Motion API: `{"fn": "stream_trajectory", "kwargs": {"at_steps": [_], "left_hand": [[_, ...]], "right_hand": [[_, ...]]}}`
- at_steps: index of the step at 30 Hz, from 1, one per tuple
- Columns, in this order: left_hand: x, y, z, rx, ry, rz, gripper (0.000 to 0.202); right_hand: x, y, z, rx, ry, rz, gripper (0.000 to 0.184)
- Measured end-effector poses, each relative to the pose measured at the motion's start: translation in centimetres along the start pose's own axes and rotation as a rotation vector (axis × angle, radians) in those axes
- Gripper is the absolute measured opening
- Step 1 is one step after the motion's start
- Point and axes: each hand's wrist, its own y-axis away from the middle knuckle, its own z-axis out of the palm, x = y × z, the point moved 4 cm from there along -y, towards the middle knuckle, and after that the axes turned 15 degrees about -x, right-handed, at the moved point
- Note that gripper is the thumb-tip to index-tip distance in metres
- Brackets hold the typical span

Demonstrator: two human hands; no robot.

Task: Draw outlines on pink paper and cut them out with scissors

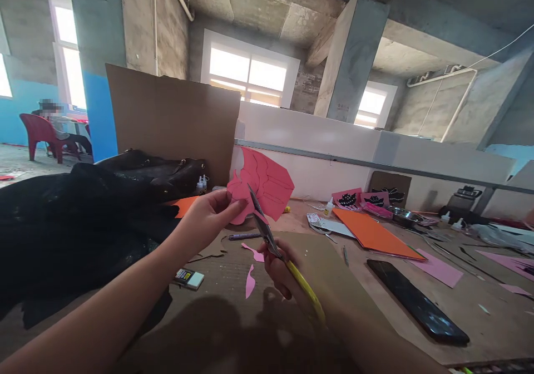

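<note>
My left hand [219, 207] pinches the left edge of a pink sheet of paper [269, 185] with drawn outlines on it, held up above the table. In my right hand [281, 265] is a pair of scissors [267, 235] with yellow handles, its blades parted at the lower edge of the paper. One blade lies over the front of the sheet. Beneath my hands, pink paper scraps [250, 282] lie on a brown cardboard sheet [225, 318]. An eraser [189, 279] in a dark sleeve and a dark pen [244, 236] rest there too.
To the right are a black phone [417, 301], orange paper sheets [375, 232], a metal bowl [404, 217] and small glue bottles [329, 206]. A black bag [154, 173] and dark cloth [79, 235] cover the left side. Farther back, a person sits on a red chair [39, 134].
</note>
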Motion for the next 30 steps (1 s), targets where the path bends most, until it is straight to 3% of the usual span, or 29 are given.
{"fn": "stream_trajectory", "kwargs": {"at_steps": [3, 10, 18, 24, 30], "left_hand": [[-0.1, -0.3, -0.1, -0.092, -0.008, 0.003, 0.029], [0.3, -0.4, -0.6, -0.117, -0.106, 0.025, 0.031], [0.3, -0.4, -0.7, -0.149, -0.155, -0.021, 0.038], [0.3, -0.3, -0.6, -0.147, -0.174, -0.065, 0.039], [0.6, -0.2, -0.4, -0.136, -0.133, -0.078, 0.037]], "right_hand": [[-0.5, 0.3, -0.7, 0.025, 0.088, 0.014, 0.041], [-2.7, 1.0, -2.0, 0.113, 0.296, 0.008, 0.023], [-2.3, 1.4, -2.0, 0.123, 0.576, -0.025, 0.029], [-3.0, 2.4, -2.0, 0.126, 0.483, -0.004, 0.033], [-2.0, 1.5, -1.4, 0.067, 0.334, 0.031, 0.032]]}}
